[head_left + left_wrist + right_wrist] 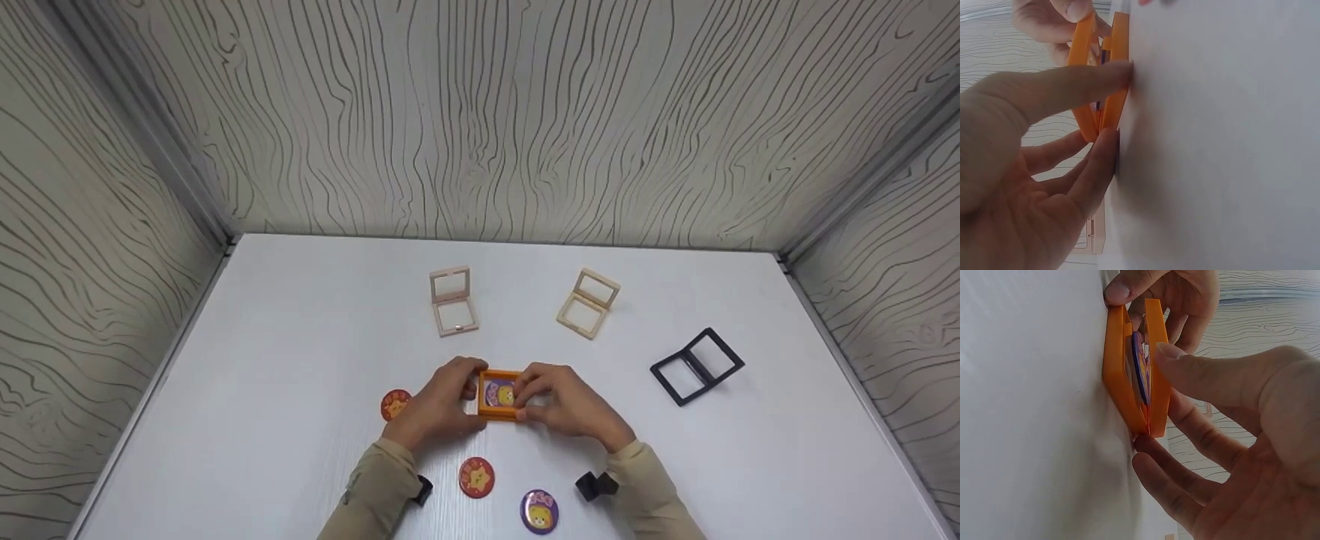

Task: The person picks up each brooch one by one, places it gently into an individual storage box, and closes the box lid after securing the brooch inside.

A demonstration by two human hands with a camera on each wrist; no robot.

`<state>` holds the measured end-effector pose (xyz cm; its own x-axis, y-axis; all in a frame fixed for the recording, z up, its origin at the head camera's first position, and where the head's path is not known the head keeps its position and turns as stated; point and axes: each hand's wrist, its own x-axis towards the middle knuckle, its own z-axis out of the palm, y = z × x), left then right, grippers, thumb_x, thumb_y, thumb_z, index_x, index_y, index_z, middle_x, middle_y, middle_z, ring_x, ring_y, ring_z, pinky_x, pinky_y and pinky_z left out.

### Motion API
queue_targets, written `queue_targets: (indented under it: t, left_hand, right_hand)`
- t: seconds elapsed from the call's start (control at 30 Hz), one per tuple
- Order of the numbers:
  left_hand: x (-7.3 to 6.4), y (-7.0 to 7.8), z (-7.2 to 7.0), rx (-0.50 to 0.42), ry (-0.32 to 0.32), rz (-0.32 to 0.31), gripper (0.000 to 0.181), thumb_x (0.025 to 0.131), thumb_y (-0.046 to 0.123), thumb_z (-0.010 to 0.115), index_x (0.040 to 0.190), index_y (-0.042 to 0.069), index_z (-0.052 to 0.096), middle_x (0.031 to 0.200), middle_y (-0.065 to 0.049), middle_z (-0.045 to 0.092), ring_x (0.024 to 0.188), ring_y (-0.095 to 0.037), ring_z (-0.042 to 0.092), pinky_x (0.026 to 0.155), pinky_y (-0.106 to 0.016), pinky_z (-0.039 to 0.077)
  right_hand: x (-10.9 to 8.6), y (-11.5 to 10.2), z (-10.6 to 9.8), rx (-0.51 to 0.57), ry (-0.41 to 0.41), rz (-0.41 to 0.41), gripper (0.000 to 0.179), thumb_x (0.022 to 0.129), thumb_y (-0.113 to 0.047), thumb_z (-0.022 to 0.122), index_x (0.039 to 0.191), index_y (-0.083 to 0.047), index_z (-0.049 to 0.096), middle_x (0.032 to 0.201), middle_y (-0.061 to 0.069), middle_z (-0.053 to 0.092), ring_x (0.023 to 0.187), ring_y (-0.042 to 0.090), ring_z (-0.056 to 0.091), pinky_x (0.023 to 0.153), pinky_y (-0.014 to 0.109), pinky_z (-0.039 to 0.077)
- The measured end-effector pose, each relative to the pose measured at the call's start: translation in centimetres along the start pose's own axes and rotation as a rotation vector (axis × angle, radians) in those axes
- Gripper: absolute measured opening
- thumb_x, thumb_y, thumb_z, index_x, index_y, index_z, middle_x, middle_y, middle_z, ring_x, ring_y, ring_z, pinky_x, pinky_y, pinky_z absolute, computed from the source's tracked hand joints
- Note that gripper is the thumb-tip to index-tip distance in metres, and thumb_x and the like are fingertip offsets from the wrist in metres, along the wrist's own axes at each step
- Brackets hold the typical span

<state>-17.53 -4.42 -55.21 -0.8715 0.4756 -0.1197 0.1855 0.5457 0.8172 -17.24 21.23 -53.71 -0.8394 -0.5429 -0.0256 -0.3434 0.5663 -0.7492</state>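
Observation:
An orange hinged display frame (501, 413) rests on the white table between both hands, its two halves partly parted. Inside it lies a round purple badge (1139, 365) with a yellow bear design, seen through the upper half's window in the head view. My left hand (441, 401) grips the frame's left side, thumb at the near edge and fingers at the far edge. With thumb and fingers, my right hand (564, 401) holds the upper half (1157, 365) at the right side. The right wrist view shows the gap between the halves and the badge's edge.
A red star badge (394, 404) lies beside the left hand, partly covered. Nearer are another red badge (476, 478) and a purple bear badge (539, 512). Opened frames stand farther off: pink (451, 298), cream (592, 301) and black (698, 369). Patterned walls enclose the table.

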Motion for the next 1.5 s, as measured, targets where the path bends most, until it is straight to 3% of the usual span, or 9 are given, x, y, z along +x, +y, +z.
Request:
queue_targets:
  t: [0.3,0.7,1.17,1.5]
  left_hand:
    - [0.06,-0.18,-0.14,-0.012,-0.011,-0.031,0.076,0.086,0.017,0.09,0.152,0.013,0.052,0.132,0.002,0.06,0.116,-0.016,0.059,0.108,-0.038,0.055]
    - [-0.04,-0.19,-0.07,-0.012,-0.01,-0.048,0.075,0.088,0.02,0.09,0.152,0.014,0.051,0.137,0.0,0.059,0.119,-0.017,0.059,0.111,-0.041,0.053]
    - [-0.11,-0.14,0.11,-0.005,0.005,-0.039,0.073,0.088,0.02,0.089,0.15,0.014,0.052,0.134,-0.001,0.059,0.117,-0.018,0.058,0.109,-0.042,0.054]
    - [-0.14,-0.25,-0.02,0.003,0.006,-0.011,0.072,0.088,0.018,0.089,0.149,0.013,0.052,0.131,-0.002,0.06,0.115,-0.018,0.059,0.105,-0.042,0.055]
  right_hand:
    - [0.0,-0.08,0.25,-0.013,0.008,-0.026,0.008,0.089,-0.009,0.085,0.091,-0.017,0.086,0.108,-0.005,0.072,0.114,0.02,0.066,0.109,0.045,0.051]
    - [0.09,-0.15,0.57,-0.066,0.019,-0.02,0.007,0.089,-0.01,0.086,0.089,-0.017,0.086,0.105,-0.008,0.07,0.111,0.019,0.065,0.108,0.048,0.05]
    - [-0.07,-0.28,0.71,-0.049,0.037,-0.034,0.012,0.084,-0.004,0.087,0.087,-0.015,0.086,0.103,-0.007,0.07,0.11,0.019,0.064,0.106,0.047,0.049]
    - [-0.08,-0.52,0.76,-0.057,0.034,-0.006,0.008,0.087,-0.008,0.087,0.086,-0.016,0.086,0.104,-0.006,0.069,0.109,0.018,0.061,0.106,0.05,0.046]
